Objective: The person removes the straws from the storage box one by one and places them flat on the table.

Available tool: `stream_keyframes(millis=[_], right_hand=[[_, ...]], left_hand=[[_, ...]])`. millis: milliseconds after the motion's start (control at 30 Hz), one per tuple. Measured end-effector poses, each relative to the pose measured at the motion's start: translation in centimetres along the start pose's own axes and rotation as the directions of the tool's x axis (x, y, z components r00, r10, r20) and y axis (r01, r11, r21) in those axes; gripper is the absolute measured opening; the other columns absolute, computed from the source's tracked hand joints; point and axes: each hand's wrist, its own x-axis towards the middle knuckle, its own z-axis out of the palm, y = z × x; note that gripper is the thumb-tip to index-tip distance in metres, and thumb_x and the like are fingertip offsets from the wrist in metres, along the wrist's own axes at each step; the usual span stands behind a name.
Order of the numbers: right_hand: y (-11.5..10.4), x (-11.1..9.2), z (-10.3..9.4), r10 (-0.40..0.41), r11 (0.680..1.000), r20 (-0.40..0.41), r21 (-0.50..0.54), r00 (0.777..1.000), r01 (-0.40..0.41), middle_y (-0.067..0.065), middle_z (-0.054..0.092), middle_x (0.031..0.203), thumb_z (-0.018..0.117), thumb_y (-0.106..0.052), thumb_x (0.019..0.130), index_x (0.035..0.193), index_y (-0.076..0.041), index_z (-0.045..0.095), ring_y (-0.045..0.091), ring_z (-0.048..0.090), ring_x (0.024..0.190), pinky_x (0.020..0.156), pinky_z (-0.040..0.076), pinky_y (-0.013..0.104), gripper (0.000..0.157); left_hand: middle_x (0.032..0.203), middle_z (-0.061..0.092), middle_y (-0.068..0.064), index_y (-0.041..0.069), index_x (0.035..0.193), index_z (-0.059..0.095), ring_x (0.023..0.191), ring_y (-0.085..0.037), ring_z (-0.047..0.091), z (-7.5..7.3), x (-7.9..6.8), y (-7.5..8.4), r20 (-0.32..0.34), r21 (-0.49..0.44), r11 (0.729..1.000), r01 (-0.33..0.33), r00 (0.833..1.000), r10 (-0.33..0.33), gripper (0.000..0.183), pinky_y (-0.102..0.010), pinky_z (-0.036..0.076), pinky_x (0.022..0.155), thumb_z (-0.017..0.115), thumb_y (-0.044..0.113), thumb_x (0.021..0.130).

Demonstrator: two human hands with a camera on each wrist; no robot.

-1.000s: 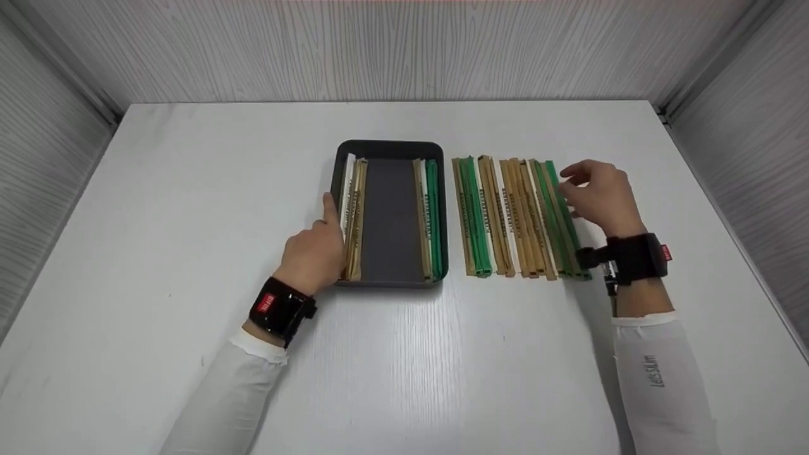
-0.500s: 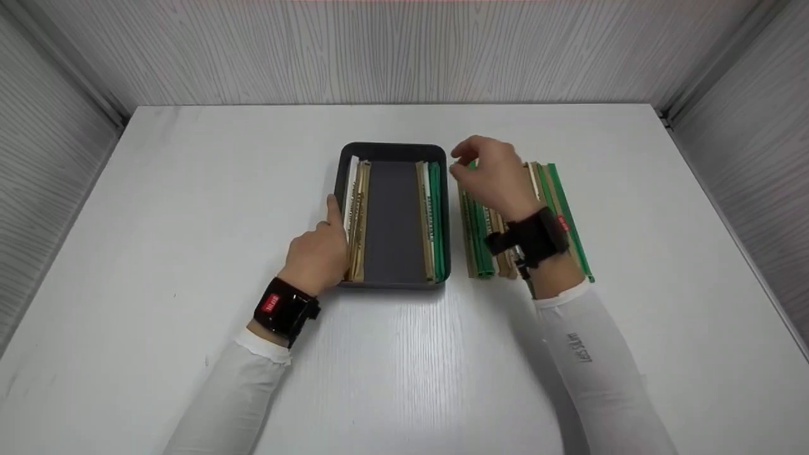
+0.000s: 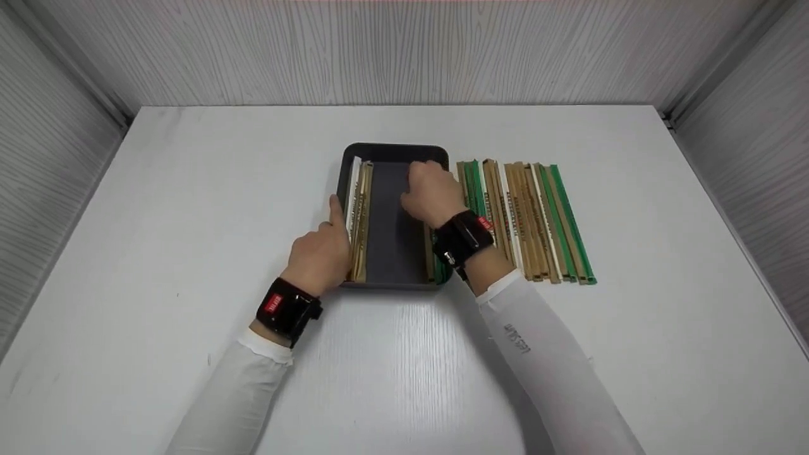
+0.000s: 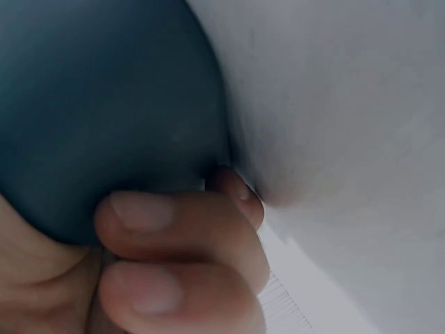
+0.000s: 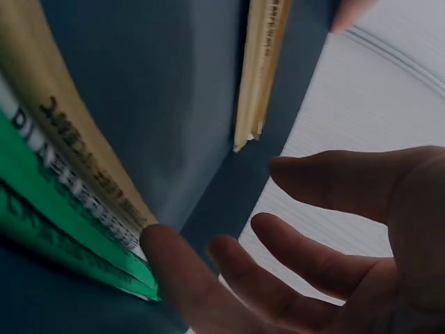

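Head: left hand (image 3: 319, 259) at dark tray (image 3: 395, 253)'s left side; right hand (image 3: 433, 194) over its right-hand wrapped sticks (image 3: 429, 256).

Left wrist: curled fingers (image 4: 174, 229) grip tray edge.

Right wrist: fingers spread, holding nothing; I'd nudge brown stick (image 5: 76, 129) flush.

The tray (image 3: 395, 253) is dark grey, the strips (image 3: 517, 221) green, brown and white, the wall (image 3: 404, 57) wood-grained grey.

On the desk (image 3: 221, 189), the left hand (image 3: 321, 253) touches a dark tray (image 3: 393, 151) with slim sticks (image 3: 360, 227) along both sides, the right hand (image 3: 435, 194) is over its right part, and a row of sticks (image 3: 527, 218) lies just beside it.
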Motion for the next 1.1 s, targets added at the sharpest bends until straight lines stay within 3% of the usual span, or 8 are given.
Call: stream_keyframes(millis=[133,167,333,533,700,867,967,1100], right_hand=[[-0.4,0.1,0.9,0.001,0.998,0.026,-0.056,1.0,0.0,0.017,0.069,0.093,0.059,0.0,0.091,0.083,-0.005,0.061,0.026,0.062,0.071,0.06,0.052,0.04,0.01],[-0.4,0.1,1.1,-0.006,0.997,0.026,-0.074,1.0,0.008,0.017,0.069,0.094,0.06,0.001,0.091,0.088,-0.003,0.065,0.026,0.064,0.073,0.061,0.053,0.041,0.007],[-0.6,0.0,1.9,-0.028,0.989,0.044,-0.147,0.999,0.034,0.023,0.069,0.107,0.061,0.004,0.091,0.121,0.007,0.067,0.034,0.071,0.088,0.07,0.06,0.045,0.03],[-0.9,-0.1,2.3,-0.035,0.982,0.049,-0.181,0.998,0.043,0.025,0.065,0.119,0.063,0.007,0.091,0.131,0.009,0.062,0.035,0.07,0.096,0.076,0.061,0.044,0.04],[-1.0,-0.1,2.4,-0.022,0.982,0.041,-0.186,0.999,0.03,0.031,0.06,0.131,0.061,0.006,0.092,0.146,0.015,0.046,0.04,0.07,0.1,0.079,0.061,0.046,0.057],[-0.9,0.0,2.5,0.023,0.986,0.044,-0.168,0.999,-0.015,0.033,0.061,0.128,0.061,0.005,0.092,0.149,0.017,0.04,0.041,0.071,0.099,0.078,0.061,0.046,0.063],[-0.9,0.1,2.5,0.044,0.988,0.047,-0.149,0.998,-0.037,0.029,0.067,0.116,0.062,0.004,0.091,0.14,0.015,0.052,0.038,0.072,0.093,0.074,0.061,0.045,0.051],[-0.7,0.4,2.5,0.051,0.99,0.06,-0.132,0.997,-0.043,0.021,0.072,0.101,0.062,0.004,0.09,0.108,0.006,0.069,0.032,0.072,0.085,0.071,0.061,0.045,0.02]], left_hand=[[0.099,0.065,-0.027,-0.015,0.159,-0.003,0.061,-0.027,0.058,0.0,-0.1,0.0,0.002,0.016,1.0,-0.006,1.0,0.006,0.092,-0.041,0.049,0.053,0.059,-0.001,0.092],[0.097,0.065,-0.027,-0.016,0.159,-0.003,0.06,-0.026,0.058,0.0,-0.1,0.0,0.004,0.025,1.0,-0.01,1.0,0.01,0.094,-0.04,0.048,0.052,0.06,-0.002,0.091],[0.094,0.065,-0.024,-0.017,0.158,-0.004,0.057,-0.024,0.056,0.0,0.0,0.0,0.011,0.056,0.998,-0.015,1.0,0.015,0.097,-0.039,0.048,0.049,0.062,-0.002,0.088],[0.097,0.065,-0.026,-0.016,0.159,-0.004,0.06,-0.027,0.059,0.1,0.0,0.1,0.016,0.042,0.999,-0.004,1.0,0.003,0.096,-0.043,0.051,0.053,0.061,-0.001,0.09],[0.103,0.065,-0.028,-0.016,0.159,-0.004,0.063,-0.03,0.061,0.0,0.0,0.1,0.021,0.037,0.999,0.006,1.0,-0.007,0.095,-0.046,0.054,0.057,0.061,0.0,0.091],[0.103,0.065,-0.029,-0.015,0.159,-0.004,0.064,-0.03,0.062,-0.1,0.0,0.1,0.024,0.032,0.999,0.007,1.0,-0.007,0.096,-0.046,0.054,0.057,0.061,0.0,0.091],[0.103,0.065,-0.029,-0.015,0.159,-0.003,0.064,-0.03,0.062,-0.1,0.0,0.1,0.018,0.031,0.999,0.007,1.0,-0.007,0.094,-0.046,0.053,0.057,0.061,0.0,0.091],[0.104,0.066,-0.03,-0.016,0.159,-0.003,0.063,-0.03,0.061,0.0,0.0,0.1,0.017,0.026,1.0,0.005,1.0,-0.005,0.093,-0.044,0.052,0.055,0.06,0.0,0.092]])
